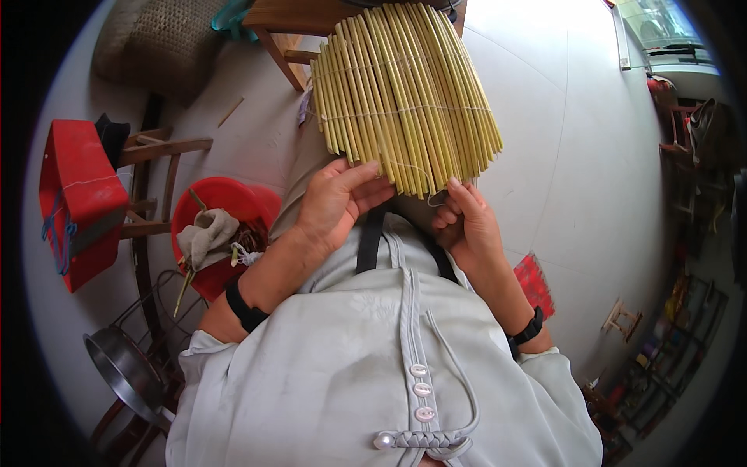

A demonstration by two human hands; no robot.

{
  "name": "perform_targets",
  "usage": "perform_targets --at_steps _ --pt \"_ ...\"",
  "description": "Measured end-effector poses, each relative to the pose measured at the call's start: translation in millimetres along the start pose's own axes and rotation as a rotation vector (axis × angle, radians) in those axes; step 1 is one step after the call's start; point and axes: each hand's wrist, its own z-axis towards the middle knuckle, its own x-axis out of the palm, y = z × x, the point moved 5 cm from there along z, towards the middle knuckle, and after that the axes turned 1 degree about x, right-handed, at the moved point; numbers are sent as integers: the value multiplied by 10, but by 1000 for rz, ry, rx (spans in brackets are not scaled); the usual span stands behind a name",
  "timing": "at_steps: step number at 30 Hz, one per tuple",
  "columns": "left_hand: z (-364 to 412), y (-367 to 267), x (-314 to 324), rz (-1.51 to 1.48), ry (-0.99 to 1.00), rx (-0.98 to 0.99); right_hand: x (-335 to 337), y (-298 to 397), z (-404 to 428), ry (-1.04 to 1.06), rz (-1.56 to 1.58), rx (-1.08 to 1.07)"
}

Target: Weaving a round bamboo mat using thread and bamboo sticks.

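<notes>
A mat of yellow-green plant stalks [402, 93] lies over my lap and reaches towards a wooden stool. Rows of thin twine [408, 110] bind the stalks side by side, and their near ends are uneven. My left hand [341, 201] holds the near edge left of the middle, thumb on top and fingers below. At the right of the same edge, my right hand [470, 219] has thumb and index finger together, with the other fingers curled. A loose thread [430, 195] loops across the stalk ends to my right hand, apparently held there; its tip is hidden.
A red bucket [204, 280] at my left holds a cloth and stalk pieces. Beyond it are a red box-like object [87, 204] and a metal basin [125, 373]. The wooden stool [280, 17] stands ahead, a woven basket [163, 41] left of it. A small stool [622, 320] is at right.
</notes>
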Motion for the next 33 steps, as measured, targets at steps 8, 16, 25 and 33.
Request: perform_targets --at_steps 8,16,25,33 --pt "8 -4 40 -2 4 14 79 17 -40 8 24 -2" --pt "7 20 47 -51 44 0 0 -45 -55 -37 86 29" --pt "17 74 39 84 22 -9 -76 -107 -131 -22 96 53" --pt "38 97 2 159 -33 28 -118 191 -500 -93 -386 -173"
